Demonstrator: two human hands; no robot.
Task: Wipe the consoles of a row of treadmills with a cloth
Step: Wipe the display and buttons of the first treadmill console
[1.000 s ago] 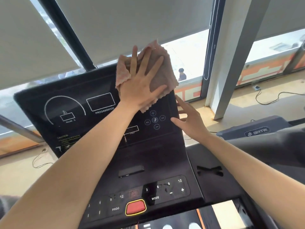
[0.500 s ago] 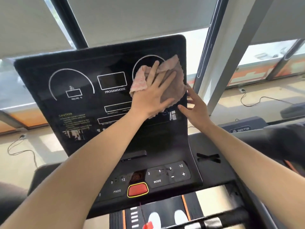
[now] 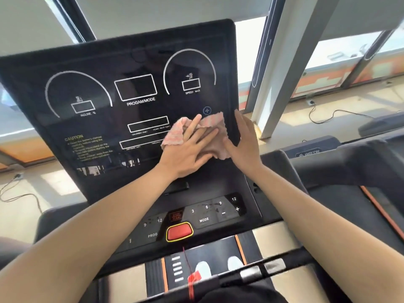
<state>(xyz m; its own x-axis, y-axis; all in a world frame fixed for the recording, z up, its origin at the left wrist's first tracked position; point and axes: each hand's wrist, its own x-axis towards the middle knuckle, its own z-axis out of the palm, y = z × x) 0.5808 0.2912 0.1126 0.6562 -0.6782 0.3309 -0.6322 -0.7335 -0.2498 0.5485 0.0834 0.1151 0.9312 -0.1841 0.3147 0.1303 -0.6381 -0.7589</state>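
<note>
Mid-wipe: left hand [image 3: 185,154] flat, fingers spread, pressing cloth [image 3: 209,136] on console [image 3: 109,127]; right hand [image 3: 244,143] open, bracing edge; lower buttons [image 3: 205,215] probably next.

The console [image 3: 122,110] is a broad, glossy black panel tilted back, printed in white with two arc gauges, a "PROGAM/MODE" box, a "SPEED" readout and a yellow caution note at its lower left; below it a lower strip carries numbered keys, "PROG" and "MODE" labels and a red stop button [image 3: 179,231] ringed in yellow. The cloth [image 3: 213,127] is a small, pale pink rag with frayed edges, crumpled and spread flat against the panel's lower right area, just beneath a small round blue icon near the right edge.
</note>
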